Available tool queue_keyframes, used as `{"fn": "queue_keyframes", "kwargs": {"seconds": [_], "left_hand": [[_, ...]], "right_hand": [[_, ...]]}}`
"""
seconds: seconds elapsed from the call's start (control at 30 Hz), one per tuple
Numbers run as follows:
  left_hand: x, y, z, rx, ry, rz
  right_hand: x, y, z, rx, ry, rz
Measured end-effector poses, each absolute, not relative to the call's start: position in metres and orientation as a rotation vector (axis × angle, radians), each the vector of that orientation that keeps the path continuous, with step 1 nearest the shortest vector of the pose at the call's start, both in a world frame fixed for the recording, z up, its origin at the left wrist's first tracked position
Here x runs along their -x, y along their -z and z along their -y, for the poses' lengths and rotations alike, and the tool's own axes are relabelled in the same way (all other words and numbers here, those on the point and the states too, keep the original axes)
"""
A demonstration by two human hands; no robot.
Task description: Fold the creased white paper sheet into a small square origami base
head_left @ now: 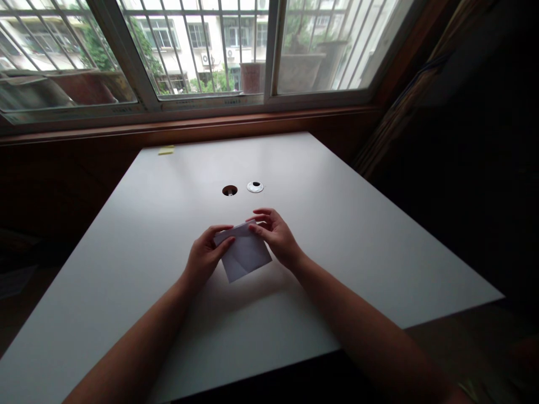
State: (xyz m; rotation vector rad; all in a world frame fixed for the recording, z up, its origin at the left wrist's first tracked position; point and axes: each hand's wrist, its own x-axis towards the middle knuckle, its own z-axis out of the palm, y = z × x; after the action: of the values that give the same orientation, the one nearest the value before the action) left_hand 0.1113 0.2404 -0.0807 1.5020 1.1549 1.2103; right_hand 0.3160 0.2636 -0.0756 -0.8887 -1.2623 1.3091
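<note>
A folded sheet of white paper [247,257], roughly square, is held up between both hands above the table. My left hand [205,252] pinches its upper left corner, thumb on the near face and fingers behind. At the upper right corner, my right hand [275,233] grips the paper between thumb and fingers, some of its fingers reaching past the top edge. A faint crease runs across the near face. The paper's far side is hidden from me, and its shadow falls on the tabletop below.
The white table [337,235] reaches to the window wall. Beyond the hands are an open round hole [229,191] and a white ring-shaped grommet [255,187]. A yellow sticky note [166,150] lies at the far left edge. Behind stands a barred window [202,50]; the right side is dark.
</note>
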Motion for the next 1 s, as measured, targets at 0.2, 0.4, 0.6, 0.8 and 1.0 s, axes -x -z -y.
{"fn": "queue_keyframes", "kwargs": {"seconds": [0.2,0.4,0.6,0.8,1.0], "left_hand": [[-0.1116,0.0767,-0.2422,-1.399,-1.386,-1.253],[-0.1130,0.0770,-0.2394,-1.469,-1.279,-1.245],[-0.1155,0.0760,-0.2343,-1.637,-1.096,-1.109],[-0.1135,0.0709,-0.2338,-1.761,-0.996,-1.020],[-0.1111,0.0755,-0.2362,-1.724,-0.970,-0.883]], "right_hand": [[-0.3148,0.0795,-0.2628,0.954,-1.431,1.281],[-0.3103,0.0816,-0.2600,0.936,-1.412,1.288],[-0.3123,0.0809,-0.2631,0.964,-1.275,1.284],[-0.3155,0.0800,-0.2634,1.053,-1.237,1.291],[-0.3170,0.0802,-0.2637,1.060,-1.163,1.269]]}}
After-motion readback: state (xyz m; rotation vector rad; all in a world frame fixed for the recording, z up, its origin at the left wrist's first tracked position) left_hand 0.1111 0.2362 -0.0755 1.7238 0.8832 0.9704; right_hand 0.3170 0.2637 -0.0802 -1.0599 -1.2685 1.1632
